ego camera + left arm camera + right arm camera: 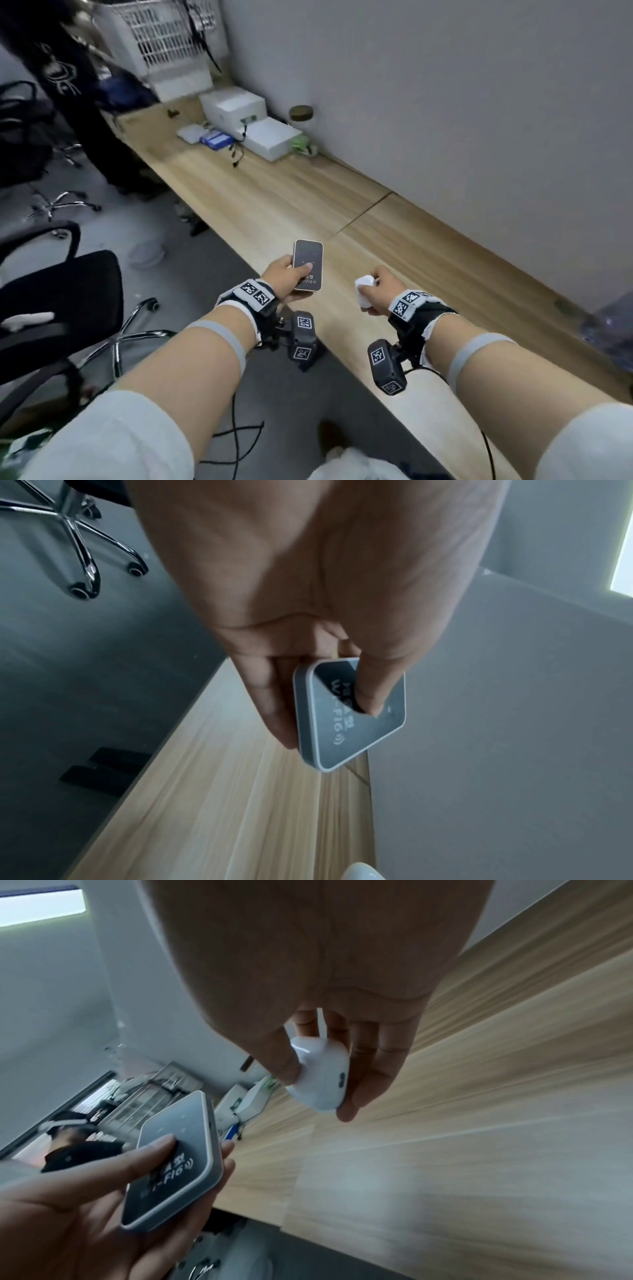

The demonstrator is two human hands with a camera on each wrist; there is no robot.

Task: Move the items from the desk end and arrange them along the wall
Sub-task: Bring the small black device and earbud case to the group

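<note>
Both hands hold sth: the left hand (286, 274) grips a flat dark pocket Wi-Fi device (308, 265), thumb pressed on its glossy face and fingers (274, 710) curled under its back, while the right hand (380, 289) has its fingers and thumb wrapped round a small white rounded case (363, 291), prob. an earbud case, but the lid seam is hard to see. Going from big to small: the long wooden desk (274, 192) runs along the grey wall (445, 102), and both hands are above its near part, well apart from the far end. At the left stands a black office chair (58, 301) on the grey floor, and a person in dark clothes (68, 75) is near the far end. At that end, close to the wall, there is a white wire basket (164, 37); in front of it a white box (233, 106), then a flatter white box (270, 137) just beside it. A jar with dark round lid (301, 113) is against the wall, and a small green item (301, 144) lies next to the flat box. Left of the boxes lie a small white pad-like thing (191, 133) and a blue item (215, 139), with a thin black cable (236, 154) near them. In the left wrist view the device face shows "Wi-Fi 6" w/ a wave sign; other characters are too blurred to read.
</note>
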